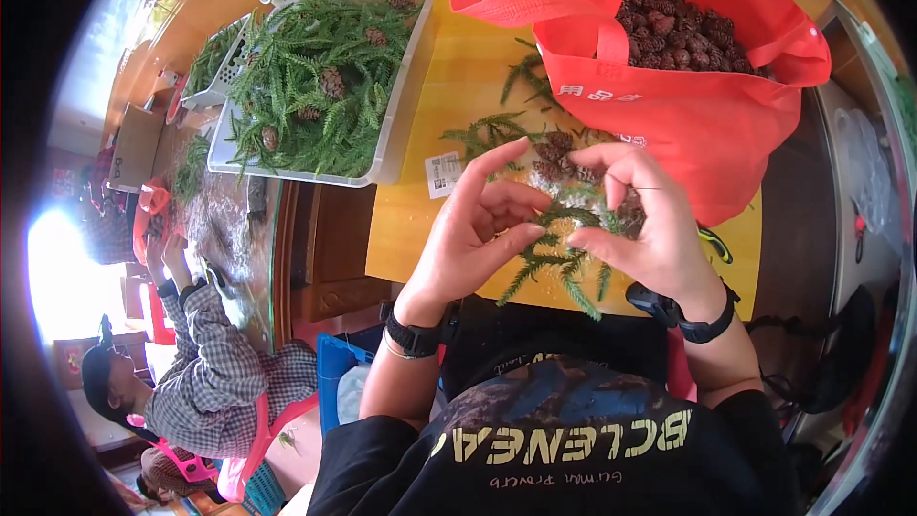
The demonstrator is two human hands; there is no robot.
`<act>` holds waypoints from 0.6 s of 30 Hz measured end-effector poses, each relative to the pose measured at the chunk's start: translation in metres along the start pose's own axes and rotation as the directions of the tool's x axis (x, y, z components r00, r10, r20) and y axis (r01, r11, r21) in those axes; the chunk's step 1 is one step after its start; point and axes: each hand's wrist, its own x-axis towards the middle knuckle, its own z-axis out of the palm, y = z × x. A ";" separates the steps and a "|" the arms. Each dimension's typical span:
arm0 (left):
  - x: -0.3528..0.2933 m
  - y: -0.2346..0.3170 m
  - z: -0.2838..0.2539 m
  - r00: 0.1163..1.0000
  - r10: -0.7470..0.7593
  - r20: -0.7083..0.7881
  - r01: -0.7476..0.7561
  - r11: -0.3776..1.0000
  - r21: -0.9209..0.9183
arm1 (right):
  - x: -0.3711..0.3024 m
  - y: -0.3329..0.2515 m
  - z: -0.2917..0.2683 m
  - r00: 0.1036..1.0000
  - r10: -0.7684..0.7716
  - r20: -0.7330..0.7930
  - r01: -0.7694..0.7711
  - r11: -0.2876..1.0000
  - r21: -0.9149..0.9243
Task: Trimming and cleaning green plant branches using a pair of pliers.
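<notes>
Left hand (473,229) is pinching a sprig (552,261) that is hanging between both hands. Right hand (651,229) is curling beside it, apart from left; grip unclear.

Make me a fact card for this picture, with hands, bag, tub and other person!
Left hand: fingertips at a green needled sprig
Right hand: fingertips at the same sprig
Grip: exact hold hard to see
Red tote bag: open, holding many brown pine cones
White tub: heaped with green branches and some cones
Other person: checked shirt, off to the left
</notes>
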 end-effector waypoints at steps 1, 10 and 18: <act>0.001 -0.001 0.001 1.000 -0.001 0.001 0.001 1.000 -0.002 | -0.002 0.003 0.001 1.000 0.002 0.000 -0.002 1.000 -0.002; 0.005 -0.011 0.004 0.996 -0.085 0.010 0.084 0.995 0.046 | -0.010 0.006 0.011 0.955 0.293 -0.044 -0.275 0.934 0.229; 0.004 -0.010 0.015 0.988 -0.156 -0.020 0.157 0.988 0.009 | -0.014 0.010 0.012 0.953 0.221 -0.209 -0.174 0.960 0.220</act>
